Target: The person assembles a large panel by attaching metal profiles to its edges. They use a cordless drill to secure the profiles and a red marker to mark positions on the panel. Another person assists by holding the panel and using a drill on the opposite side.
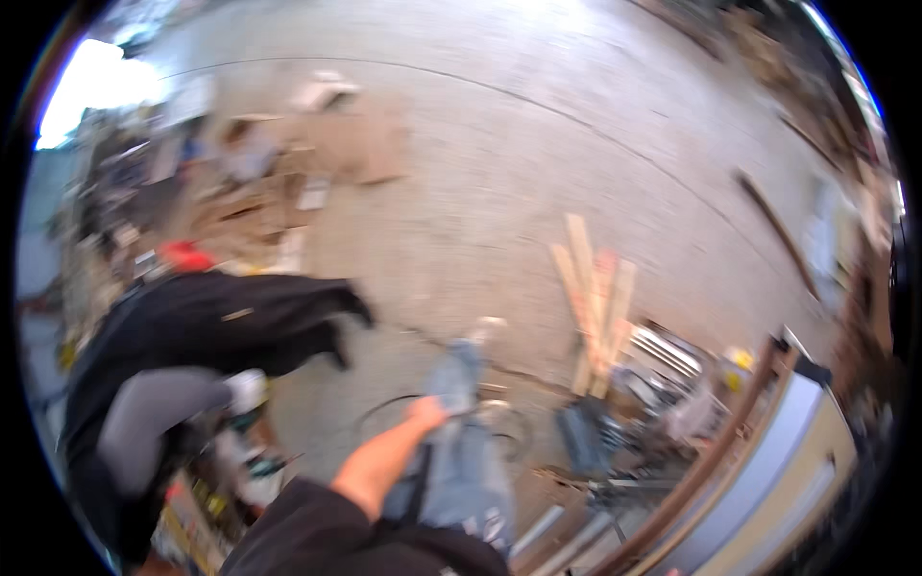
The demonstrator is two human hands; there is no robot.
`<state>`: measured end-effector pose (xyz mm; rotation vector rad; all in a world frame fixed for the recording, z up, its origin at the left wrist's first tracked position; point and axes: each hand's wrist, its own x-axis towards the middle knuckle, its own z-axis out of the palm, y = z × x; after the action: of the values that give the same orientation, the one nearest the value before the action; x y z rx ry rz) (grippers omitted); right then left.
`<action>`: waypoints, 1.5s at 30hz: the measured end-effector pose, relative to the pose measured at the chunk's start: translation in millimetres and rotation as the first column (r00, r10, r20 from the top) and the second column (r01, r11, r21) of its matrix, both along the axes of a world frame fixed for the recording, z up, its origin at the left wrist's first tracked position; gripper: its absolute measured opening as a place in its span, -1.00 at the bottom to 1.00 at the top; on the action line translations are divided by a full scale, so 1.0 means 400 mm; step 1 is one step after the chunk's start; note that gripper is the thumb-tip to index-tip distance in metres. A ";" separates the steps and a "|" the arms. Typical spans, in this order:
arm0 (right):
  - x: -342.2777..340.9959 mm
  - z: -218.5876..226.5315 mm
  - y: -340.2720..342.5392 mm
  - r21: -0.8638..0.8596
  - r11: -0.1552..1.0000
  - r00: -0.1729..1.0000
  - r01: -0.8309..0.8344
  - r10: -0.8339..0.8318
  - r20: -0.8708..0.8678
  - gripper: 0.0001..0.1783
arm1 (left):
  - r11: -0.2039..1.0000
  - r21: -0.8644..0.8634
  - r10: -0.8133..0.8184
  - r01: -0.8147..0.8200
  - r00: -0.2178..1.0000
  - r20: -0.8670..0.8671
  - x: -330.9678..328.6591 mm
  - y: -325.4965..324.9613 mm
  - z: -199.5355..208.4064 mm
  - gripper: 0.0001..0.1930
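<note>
My left arm reaches down in front of my jeans, and my left hand (425, 413) is beside the leg near the knee. Motion blur smears its fingers, so whether they hold anything does not show. Near it a thin dark loop (361, 415), perhaps a cable, curves out on both sides of my legs. My right hand is not in view.
At the left, a co-worker in black (221, 312) has a grey sleeve and a pale glove (248, 390) near a dark green tool (265, 466). Ahead lie wooden slats (597, 298), metal parts, and flattened cardboard (360, 139). Long panels (759, 470) stand at right.
</note>
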<state>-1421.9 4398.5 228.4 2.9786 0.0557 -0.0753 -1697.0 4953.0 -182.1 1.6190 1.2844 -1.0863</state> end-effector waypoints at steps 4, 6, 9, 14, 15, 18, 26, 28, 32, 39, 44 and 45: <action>0.042 -0.130 0.254 0.176 0.984 1.000 0.006 -0.005 -0.004 -0.23 | 0.969 0.225 -0.051 -0.104 0.803 0.593 0.127 0.160 0.031 -0.45; 0.006 -0.160 0.341 0.250 0.968 0.998 -0.017 0.000 0.066 -0.24 | 0.925 0.180 0.212 -0.335 0.847 0.487 0.144 0.303 0.195 -0.45; 0.055 -0.186 0.332 0.304 0.949 0.994 -0.081 0.056 0.091 -0.24 | 0.834 0.315 0.277 -0.453 0.837 0.472 0.080 0.229 0.126 -0.45; 0.026 -0.159 0.260 0.360 0.926 0.985 -0.109 0.053 0.162 -0.25 | 0.888 0.248 0.276 -0.388 0.880 0.388 0.005 0.136 0.064 -0.41; 0.007 -0.150 0.238 0.370 0.924 0.985 -0.095 0.033 0.169 -0.25 | 0.886 0.245 0.283 -0.393 0.879 0.385 -0.004 0.131 0.072 -0.41; -0.075 -0.088 0.156 0.371 0.928 0.987 -0.030 -0.032 0.159 -0.26 | 0.874 0.335 0.239 -0.352 0.912 0.334 0.003 0.042 0.021 -0.44; -0.016 0.012 0.303 0.563 0.826 0.980 0.008 -0.118 0.160 -0.43 | 0.939 0.112 0.204 -0.325 0.790 0.578 0.132 0.020 -0.010 -0.54; -0.047 0.018 0.354 0.572 0.820 0.975 -0.025 -0.108 0.196 -0.41 | 0.933 0.121 0.203 -0.340 0.771 0.603 0.196 0.081 -0.048 -0.59; -0.012 0.013 0.323 0.602 0.799 0.976 -0.002 -0.129 0.174 -0.37 | 0.961 0.249 -0.103 -0.117 0.687 0.720 0.574 0.074 0.185 -0.53; -0.009 0.028 0.335 0.573 0.819 0.972 0.026 -0.156 0.178 -0.36 | 0.999 0.031 -0.022 -0.027 0.274 0.961 1.276 0.045 0.642 -0.61; -0.015 0.027 0.291 0.453 0.891 0.953 0.042 -0.172 0.249 -0.29 | 0.939 -0.022 0.001 0.342 0.061 0.998 1.659 -0.069 0.879 -0.59; -0.009 0.032 0.302 0.417 0.906 0.946 0.071 -0.194 0.260 -0.29 | 0.904 0.049 -0.075 0.425 0.046 0.996 1.695 -0.106 0.933 -0.58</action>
<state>-1425.6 4519.3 241.0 3.3622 -0.1958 0.4192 -1019.0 4910.5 191.2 1.7829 -0.1619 -0.0312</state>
